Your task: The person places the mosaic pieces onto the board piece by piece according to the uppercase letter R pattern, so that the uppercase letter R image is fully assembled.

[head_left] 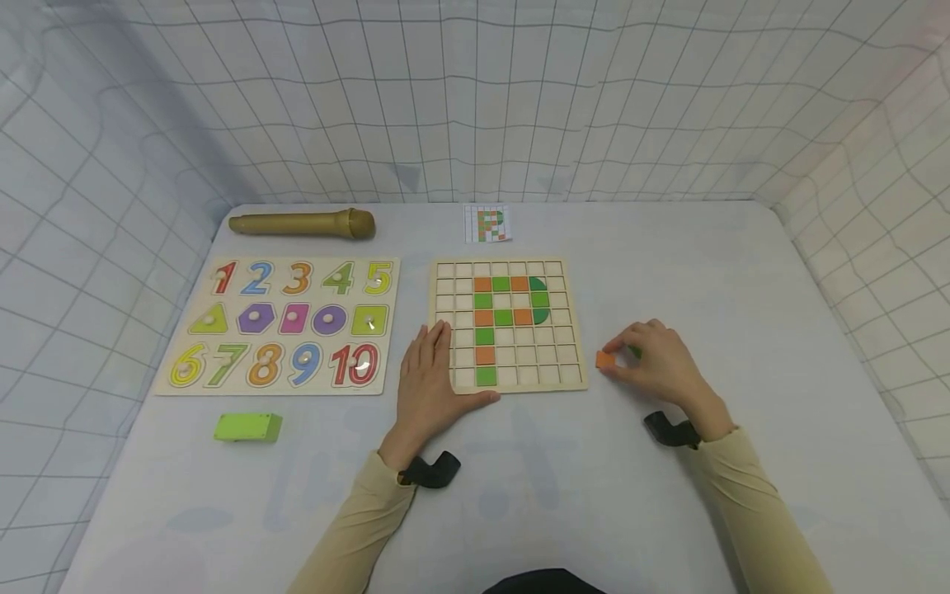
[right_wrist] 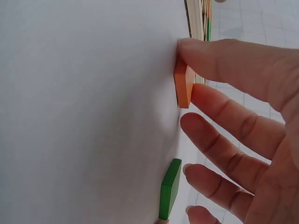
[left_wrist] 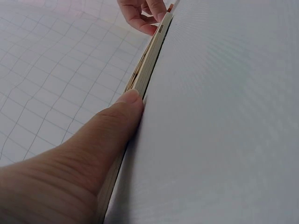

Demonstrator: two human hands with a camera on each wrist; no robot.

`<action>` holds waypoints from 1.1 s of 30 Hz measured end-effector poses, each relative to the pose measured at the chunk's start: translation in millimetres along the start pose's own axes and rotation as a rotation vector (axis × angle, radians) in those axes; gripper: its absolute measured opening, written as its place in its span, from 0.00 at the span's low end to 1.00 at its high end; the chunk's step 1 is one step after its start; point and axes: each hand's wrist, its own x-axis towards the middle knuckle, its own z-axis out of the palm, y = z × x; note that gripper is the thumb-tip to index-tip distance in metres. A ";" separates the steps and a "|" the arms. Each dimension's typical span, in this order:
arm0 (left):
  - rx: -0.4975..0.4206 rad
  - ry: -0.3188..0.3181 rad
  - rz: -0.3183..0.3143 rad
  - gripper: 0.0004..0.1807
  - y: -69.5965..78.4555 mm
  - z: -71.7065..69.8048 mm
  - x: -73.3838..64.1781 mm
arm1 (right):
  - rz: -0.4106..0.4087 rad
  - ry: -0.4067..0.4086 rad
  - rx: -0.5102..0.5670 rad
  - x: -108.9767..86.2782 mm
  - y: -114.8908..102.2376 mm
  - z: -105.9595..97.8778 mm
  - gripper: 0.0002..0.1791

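Note:
A wooden grid board (head_left: pixel 545 356) bears orange and green tiles set out in a P shape, with rounded dark green pieces at its right side. My left hand (head_left: pixel 428 386) rests on the board's left edge, fingers straight, its thumb (left_wrist: pixel 119 116) along the near edge. Just right of the board, my right hand (head_left: pixel 656 363) pinches a small orange tile (right_wrist: pixel 182 84) between thumb and index finger, low at the table. Its other fingers are spread apart. A green tile (right_wrist: pixel 170 189) lies on the table beside them, partly hidden by the hand in the head view.
A small card (head_left: pixel 487 224) with a P pattern lies behind the board. To the left are a number and shape puzzle board (head_left: pixel 278 340), a gold microphone (head_left: pixel 297 223) and a light green block (head_left: pixel 247 426). Grid-patterned white sheeting (head_left: pixel 505 99) surrounds the table.

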 end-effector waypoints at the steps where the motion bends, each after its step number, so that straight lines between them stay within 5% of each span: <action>1: -0.001 0.000 0.000 0.65 -0.1 0.0 0.0 | 0.002 -0.007 0.010 0.6 -0.6 0.4 0.10; 9: -0.002 -0.013 -0.005 0.66 -1.6 1.0 -0.7 | 0.042 -0.074 0.148 4.5 -7.6 1.1 0.09; 16: 0.000 -0.011 -0.007 0.66 -2.0 1.7 -0.7 | 0.014 0.023 0.239 17.3 -18.0 2.6 0.10; 21: 0.003 -0.008 -0.007 0.66 -1.6 1.2 -0.5 | -0.054 0.019 0.310 35.0 -34.1 12.6 0.11; 33: 0.011 0.004 0.002 0.66 -1.6 1.2 -0.7 | -0.093 -0.022 0.223 77.7 -82.4 34.3 0.08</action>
